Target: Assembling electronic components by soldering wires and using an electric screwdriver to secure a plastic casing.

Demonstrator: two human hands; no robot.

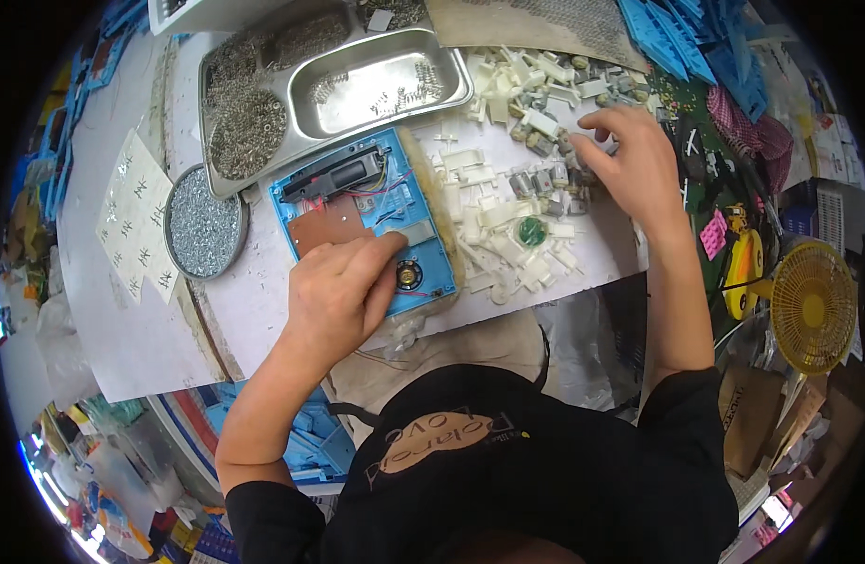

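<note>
A blue plastic housing [427,195] lies open-side up before me, with a black module [334,177], a brown circuit board [324,228], thin wires and a small round speaker [410,274] inside. My left hand [338,287] rests over its lower left part, fingers curled, the fingertips near a pale flat strip [416,233]; what they grip, if anything, is hidden. At the right, my right hand [634,164] hovers at the edge of a pile of white plastic parts [493,160] and small grey motors [545,179]. Its thumb and forefinger are apart, with nothing visible between them.
A steel compartment tray [287,89] of springs stands behind the housing. Left of it are a round dish of small screws [205,226] and a marked paper sheet [136,221]. A green round piece [531,231] lies among the white parts. A yellow fan [813,305] stands far right.
</note>
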